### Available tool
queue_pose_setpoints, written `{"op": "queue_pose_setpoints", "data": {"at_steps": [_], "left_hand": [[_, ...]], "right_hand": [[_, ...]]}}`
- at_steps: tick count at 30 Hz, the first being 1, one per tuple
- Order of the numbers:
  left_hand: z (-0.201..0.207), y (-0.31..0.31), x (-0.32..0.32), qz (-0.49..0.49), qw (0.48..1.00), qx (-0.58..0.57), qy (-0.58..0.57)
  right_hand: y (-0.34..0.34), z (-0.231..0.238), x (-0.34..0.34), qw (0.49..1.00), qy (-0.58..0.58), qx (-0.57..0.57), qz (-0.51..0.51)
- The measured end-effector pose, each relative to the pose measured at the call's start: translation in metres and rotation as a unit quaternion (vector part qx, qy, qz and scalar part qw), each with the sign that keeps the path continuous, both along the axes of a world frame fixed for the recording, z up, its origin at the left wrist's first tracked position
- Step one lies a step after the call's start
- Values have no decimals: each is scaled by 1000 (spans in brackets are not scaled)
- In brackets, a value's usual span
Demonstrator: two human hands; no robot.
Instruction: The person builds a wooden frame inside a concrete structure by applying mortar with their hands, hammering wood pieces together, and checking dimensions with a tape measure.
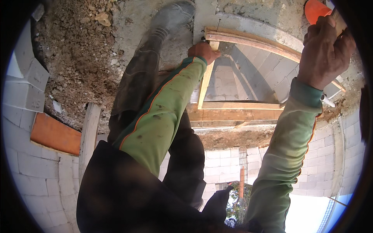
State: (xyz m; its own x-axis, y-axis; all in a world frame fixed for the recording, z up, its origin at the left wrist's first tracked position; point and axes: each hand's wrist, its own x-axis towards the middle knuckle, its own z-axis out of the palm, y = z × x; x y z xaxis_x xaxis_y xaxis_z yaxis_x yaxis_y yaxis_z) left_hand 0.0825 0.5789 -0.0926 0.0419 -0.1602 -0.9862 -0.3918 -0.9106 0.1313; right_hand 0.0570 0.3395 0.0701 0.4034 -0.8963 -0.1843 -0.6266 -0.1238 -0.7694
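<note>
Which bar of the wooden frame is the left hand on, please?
The left-side bar: the left hand lies across it near its upper end, but leaves the top bar and bottom bar uncovered.

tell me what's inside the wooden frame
Inside the wooden frame, pale blockwork shows, partly in shadow. Anything behind the left hand at the upper left, or behind the right sleeve, cannot be seen.

Wide head cam, dn view
</note>
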Motion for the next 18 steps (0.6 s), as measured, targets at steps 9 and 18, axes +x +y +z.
{"op": "queue_pose_setpoints", "data": {"at_steps": [9, 18], "left_hand": [[4, 6, 0, -4, 1000, -3, -14], [6, 0, -8, -23, 1000, -21, -1]], "right_hand": [[-29, 19, 15, 954, 231, 15, 191], [52, -21, -37, 852, 394, 220, 266]]}}
